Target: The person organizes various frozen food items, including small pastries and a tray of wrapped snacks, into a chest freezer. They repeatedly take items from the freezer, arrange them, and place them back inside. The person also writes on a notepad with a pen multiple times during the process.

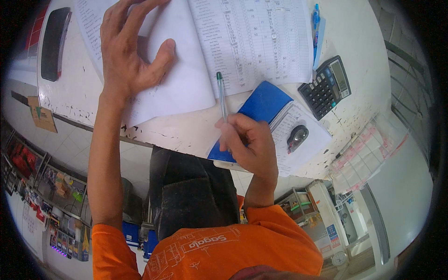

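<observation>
My left hand (pixel 135 51) lies with fingers spread over a white paper sheet (pixel 182 79) at the upper left. In my right hand (pixel 249 140) is a clear pen with a green end (pixel 221 93), pinched between the fingers and pointing up and away from me. Just beneath that hand is a blue-covered notebook (pixel 263 100) with written pages. Farther off lies a printed table sheet (pixel 254 42) with handwritten figures in its columns. A correction tape dispenser (pixel 297 138) rests on the notebook's white page, right of my right hand.
A black calculator (pixel 325 87) sits on the right of the white table (pixel 368 60). Blue pens (pixel 316 23) lie beyond it. A dark phone (pixel 55 44) is at the far left. Papers in a wire rack (pixel 361 154) hang at the right edge.
</observation>
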### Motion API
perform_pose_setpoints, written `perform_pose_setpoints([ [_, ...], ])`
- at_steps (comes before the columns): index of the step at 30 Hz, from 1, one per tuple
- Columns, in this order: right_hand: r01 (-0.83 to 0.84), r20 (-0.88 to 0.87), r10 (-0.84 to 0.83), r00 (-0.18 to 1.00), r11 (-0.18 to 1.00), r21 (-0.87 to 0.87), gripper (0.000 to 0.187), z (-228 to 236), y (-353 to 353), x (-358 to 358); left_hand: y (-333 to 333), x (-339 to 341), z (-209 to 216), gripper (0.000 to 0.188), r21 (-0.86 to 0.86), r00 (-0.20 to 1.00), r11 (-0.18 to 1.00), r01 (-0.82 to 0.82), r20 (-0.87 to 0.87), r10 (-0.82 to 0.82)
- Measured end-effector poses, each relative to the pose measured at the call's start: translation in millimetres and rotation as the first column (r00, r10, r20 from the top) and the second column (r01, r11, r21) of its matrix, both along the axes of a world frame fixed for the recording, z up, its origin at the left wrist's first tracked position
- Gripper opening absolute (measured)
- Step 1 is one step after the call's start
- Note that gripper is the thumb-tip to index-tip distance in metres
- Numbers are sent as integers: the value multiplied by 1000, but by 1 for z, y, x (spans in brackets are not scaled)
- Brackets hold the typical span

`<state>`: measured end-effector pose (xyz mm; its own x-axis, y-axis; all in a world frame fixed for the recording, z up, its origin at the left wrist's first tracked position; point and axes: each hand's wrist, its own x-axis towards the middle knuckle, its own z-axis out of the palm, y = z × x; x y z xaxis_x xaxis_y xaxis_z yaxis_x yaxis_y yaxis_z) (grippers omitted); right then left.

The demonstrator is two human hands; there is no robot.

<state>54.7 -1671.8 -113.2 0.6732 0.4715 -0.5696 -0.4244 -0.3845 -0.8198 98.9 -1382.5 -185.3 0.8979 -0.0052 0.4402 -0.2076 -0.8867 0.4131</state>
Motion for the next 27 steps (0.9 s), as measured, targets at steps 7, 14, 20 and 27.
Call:
perform_pose_setpoints([
  [7, -3, 67, 1, 998, 999, 33, 16, -3, 2, 2, -4, 1, 2, 66, 7, 1000, 1000, 5, -2, -5],
  [14, 31, 47, -31, 998, 1000, 4, 16, -7, -1, 1, -1, 1, 14, 58, 15, 998, 999, 33, -47, -32],
  [20, 40, 15, -40, 999, 999, -36, 16, -2, -11, 12, -2, -2, 15, 59, -17, 999, 1000, 8, -39, -8],
  [27, 144, 2, -144, 990, 989, -46, 19, 0, -25, 25, 10, -2, -1, 64, 37, 1000, 999, 11, -13, -10],
])
